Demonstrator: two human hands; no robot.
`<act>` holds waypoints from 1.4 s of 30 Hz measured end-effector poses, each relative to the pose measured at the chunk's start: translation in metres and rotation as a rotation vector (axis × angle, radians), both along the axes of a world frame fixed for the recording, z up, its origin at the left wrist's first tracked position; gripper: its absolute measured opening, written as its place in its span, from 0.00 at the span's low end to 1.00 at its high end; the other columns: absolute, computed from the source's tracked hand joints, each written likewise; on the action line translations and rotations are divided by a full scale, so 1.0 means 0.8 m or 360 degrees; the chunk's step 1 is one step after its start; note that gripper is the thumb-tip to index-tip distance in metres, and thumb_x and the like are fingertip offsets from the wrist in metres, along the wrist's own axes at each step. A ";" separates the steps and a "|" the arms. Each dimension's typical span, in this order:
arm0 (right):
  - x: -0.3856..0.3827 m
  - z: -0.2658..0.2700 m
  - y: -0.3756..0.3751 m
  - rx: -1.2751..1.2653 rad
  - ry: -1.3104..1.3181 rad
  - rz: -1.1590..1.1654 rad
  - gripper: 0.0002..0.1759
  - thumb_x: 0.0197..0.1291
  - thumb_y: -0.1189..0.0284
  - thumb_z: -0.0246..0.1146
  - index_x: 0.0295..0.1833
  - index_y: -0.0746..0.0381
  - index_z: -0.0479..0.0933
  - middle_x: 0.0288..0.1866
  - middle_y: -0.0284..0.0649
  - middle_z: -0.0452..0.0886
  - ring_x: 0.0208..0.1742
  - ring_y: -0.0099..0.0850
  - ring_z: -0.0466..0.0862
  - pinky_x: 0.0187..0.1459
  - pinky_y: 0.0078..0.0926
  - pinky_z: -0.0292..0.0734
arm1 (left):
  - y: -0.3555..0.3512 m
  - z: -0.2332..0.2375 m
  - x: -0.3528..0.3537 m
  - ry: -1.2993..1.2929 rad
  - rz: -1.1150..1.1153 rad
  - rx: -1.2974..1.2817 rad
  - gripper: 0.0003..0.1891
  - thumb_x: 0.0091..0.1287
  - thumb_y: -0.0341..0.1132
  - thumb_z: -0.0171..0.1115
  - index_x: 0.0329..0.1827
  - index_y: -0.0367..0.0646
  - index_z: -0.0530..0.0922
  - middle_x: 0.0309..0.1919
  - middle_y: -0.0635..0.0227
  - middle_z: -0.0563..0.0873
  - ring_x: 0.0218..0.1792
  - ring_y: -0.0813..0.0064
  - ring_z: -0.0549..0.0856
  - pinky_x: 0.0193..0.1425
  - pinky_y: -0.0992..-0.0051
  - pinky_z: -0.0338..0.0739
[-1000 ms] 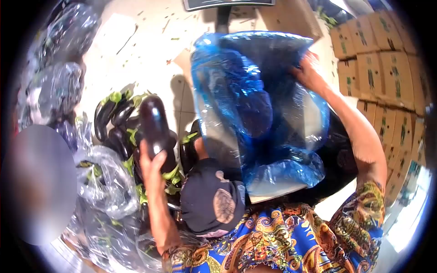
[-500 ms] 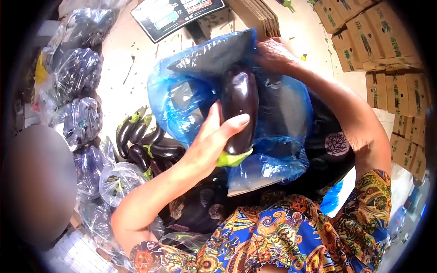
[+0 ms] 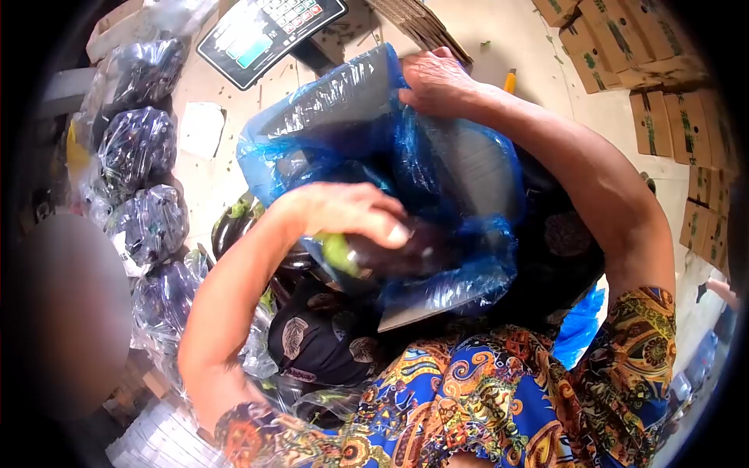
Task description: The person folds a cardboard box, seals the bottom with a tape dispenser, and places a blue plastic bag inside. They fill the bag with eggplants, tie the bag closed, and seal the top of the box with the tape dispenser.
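Observation:
A large dark eggplant (image 3: 421,243) with a green cap lies sideways in my left hand (image 3: 343,214), blurred by motion. It is over the mouth of a cardboard box (image 3: 476,168) lined with a blue plastic bag (image 3: 261,148). My right hand (image 3: 437,82) grips the far corner of the box where the blue film folds over the flap. Its fingertips are partly hidden behind the edge. Several more eggplants (image 3: 230,234) lie on the floor to the left of the box, partly covered by my left arm.
A scale display (image 3: 265,35) stands at the top, beside flattened cardboard (image 3: 421,27). Clear bags of eggplants (image 3: 136,148) line the left side. Printed cartons (image 3: 624,47) are stacked at the right. A yellow-handled tool (image 3: 509,81) lies past my right wrist. A blurred person (image 3: 70,312) is at far left.
My left hand has turned the eggplant from upright to sideways, its cap now pointing left. My right hand stays on the box corner. The view has shifted slightly.

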State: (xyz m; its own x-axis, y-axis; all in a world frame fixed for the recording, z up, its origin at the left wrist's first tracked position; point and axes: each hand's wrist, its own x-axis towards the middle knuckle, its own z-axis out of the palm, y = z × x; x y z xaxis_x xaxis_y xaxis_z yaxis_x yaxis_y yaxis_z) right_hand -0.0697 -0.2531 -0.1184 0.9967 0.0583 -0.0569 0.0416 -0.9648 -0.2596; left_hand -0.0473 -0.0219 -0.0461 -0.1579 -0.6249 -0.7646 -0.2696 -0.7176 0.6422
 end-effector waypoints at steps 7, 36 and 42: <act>-0.007 -0.005 -0.006 -0.0137 -0.0141 0.0127 0.23 0.50 0.61 0.61 0.48 0.66 0.80 0.50 0.46 0.82 0.55 0.43 0.79 0.57 0.44 0.68 | -0.078 -0.091 0.021 0.0015 0.0242 -0.0009 0.29 0.60 0.54 0.67 0.54 0.39 0.82 0.51 0.60 0.85 0.51 0.71 0.83 0.60 0.73 0.74; -0.206 0.192 0.077 0.1004 0.1353 0.1202 0.11 0.58 0.77 0.55 0.46 0.67 0.75 0.28 0.52 0.81 0.33 0.48 0.85 0.34 0.46 0.81 | -0.049 -0.051 0.050 -0.0127 -0.0101 -0.0531 0.39 0.46 0.55 0.73 0.59 0.38 0.80 0.47 0.56 0.87 0.46 0.65 0.86 0.55 0.71 0.78; -0.232 0.167 0.090 0.1028 0.1852 0.1291 0.12 0.60 0.73 0.55 0.47 0.66 0.75 0.30 0.53 0.81 0.36 0.53 0.84 0.36 0.45 0.79 | -0.094 -0.084 0.042 -0.0119 -0.0007 -0.0437 0.38 0.47 0.53 0.75 0.55 0.31 0.81 0.46 0.53 0.87 0.49 0.64 0.85 0.56 0.70 0.77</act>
